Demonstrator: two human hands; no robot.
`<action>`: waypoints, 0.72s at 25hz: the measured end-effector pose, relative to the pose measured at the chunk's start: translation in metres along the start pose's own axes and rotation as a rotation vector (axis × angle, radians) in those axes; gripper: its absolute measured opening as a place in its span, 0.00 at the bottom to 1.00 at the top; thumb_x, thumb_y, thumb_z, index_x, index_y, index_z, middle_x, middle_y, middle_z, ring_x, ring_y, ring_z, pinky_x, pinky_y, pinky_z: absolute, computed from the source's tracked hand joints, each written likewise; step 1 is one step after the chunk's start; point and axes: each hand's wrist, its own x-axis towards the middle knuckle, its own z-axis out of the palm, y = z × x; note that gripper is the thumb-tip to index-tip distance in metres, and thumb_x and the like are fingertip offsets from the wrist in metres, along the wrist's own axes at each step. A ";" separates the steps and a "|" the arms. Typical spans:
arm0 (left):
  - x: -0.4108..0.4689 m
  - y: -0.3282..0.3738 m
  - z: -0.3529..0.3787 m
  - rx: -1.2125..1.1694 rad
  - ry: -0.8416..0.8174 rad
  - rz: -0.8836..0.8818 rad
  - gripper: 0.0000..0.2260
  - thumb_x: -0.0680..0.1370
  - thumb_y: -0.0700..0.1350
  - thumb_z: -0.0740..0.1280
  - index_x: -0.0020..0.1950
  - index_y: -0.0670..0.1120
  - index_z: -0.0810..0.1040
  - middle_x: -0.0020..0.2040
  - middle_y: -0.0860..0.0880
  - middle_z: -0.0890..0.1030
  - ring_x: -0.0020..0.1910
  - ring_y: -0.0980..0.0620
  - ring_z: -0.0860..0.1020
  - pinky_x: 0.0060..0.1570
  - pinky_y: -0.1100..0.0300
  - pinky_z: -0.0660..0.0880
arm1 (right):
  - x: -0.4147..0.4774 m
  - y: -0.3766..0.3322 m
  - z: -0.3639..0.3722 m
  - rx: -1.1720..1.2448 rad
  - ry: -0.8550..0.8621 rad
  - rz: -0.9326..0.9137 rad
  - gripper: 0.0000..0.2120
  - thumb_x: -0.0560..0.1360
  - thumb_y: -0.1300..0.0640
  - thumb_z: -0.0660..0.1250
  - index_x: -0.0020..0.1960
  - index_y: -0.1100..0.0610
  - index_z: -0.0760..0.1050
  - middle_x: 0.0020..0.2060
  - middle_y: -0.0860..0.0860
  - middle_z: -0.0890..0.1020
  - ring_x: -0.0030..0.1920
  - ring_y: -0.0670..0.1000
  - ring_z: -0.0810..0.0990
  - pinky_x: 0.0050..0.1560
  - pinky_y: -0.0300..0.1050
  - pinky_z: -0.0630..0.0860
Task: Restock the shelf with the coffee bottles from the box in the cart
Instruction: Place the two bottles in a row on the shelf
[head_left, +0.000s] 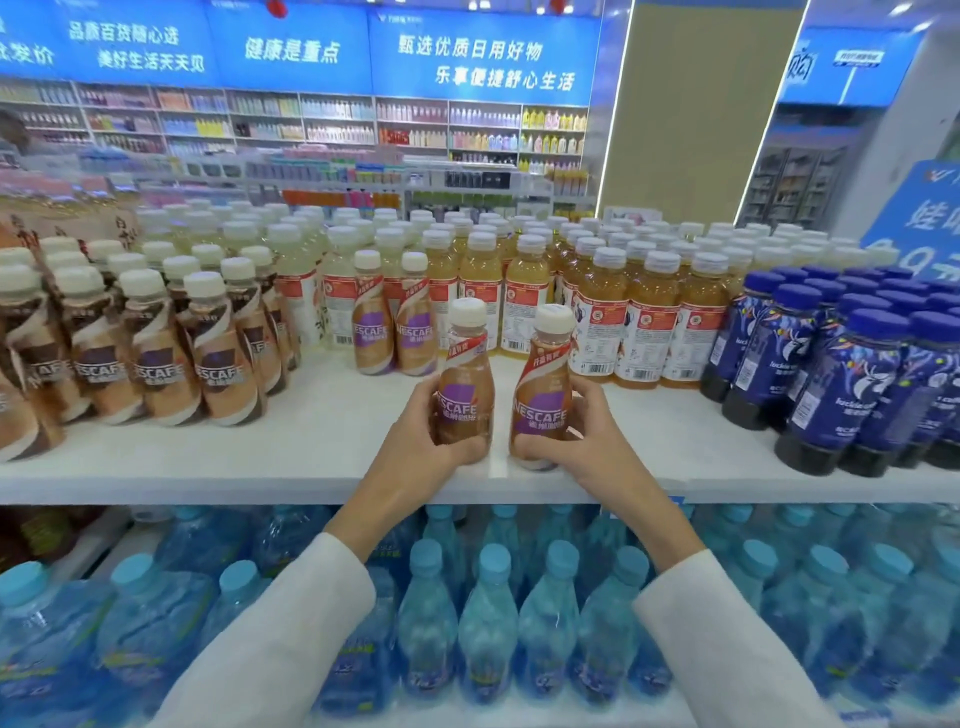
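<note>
I hold two purple-label Nescafe coffee bottles over the front of the white shelf (322, 441). My left hand (415, 441) grips the left bottle (465, 379) by its lower body. My right hand (587, 441) grips the right bottle (545, 384), which leans slightly left. Both bottle bases sit at or just above the shelf surface near its front edge. Two matching purple-label bottles (395, 322) stand upright further back on the shelf. The cart and the box are out of view.
Brown-label Nescafe bottles (156, 343) crowd the shelf's left. Orange juice bottles (644, 312) stand behind and to the right, dark blue bottles (841, 374) at the far right. Blue water bottles (488, 623) fill the lower shelf. Bare shelf surface lies between the coffee groups.
</note>
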 end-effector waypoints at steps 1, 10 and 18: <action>-0.001 0.000 -0.004 0.010 -0.001 0.002 0.34 0.68 0.44 0.80 0.69 0.59 0.69 0.60 0.62 0.80 0.57 0.63 0.80 0.62 0.58 0.78 | -0.004 0.000 0.000 -0.035 0.038 -0.025 0.39 0.64 0.49 0.83 0.67 0.42 0.64 0.57 0.38 0.78 0.52 0.33 0.80 0.45 0.27 0.76; -0.011 0.019 0.010 0.168 0.217 0.017 0.32 0.60 0.55 0.85 0.57 0.56 0.72 0.49 0.64 0.79 0.45 0.67 0.80 0.36 0.78 0.73 | -0.004 0.002 0.005 -0.161 0.023 -0.090 0.30 0.71 0.55 0.79 0.68 0.46 0.69 0.60 0.39 0.79 0.60 0.40 0.78 0.61 0.41 0.78; -0.015 0.017 0.010 0.078 0.173 -0.004 0.32 0.67 0.48 0.83 0.68 0.53 0.73 0.63 0.54 0.82 0.57 0.57 0.81 0.56 0.63 0.79 | -0.022 0.010 0.020 -0.108 0.229 -0.119 0.28 0.71 0.51 0.80 0.65 0.39 0.70 0.56 0.34 0.80 0.54 0.31 0.79 0.50 0.29 0.77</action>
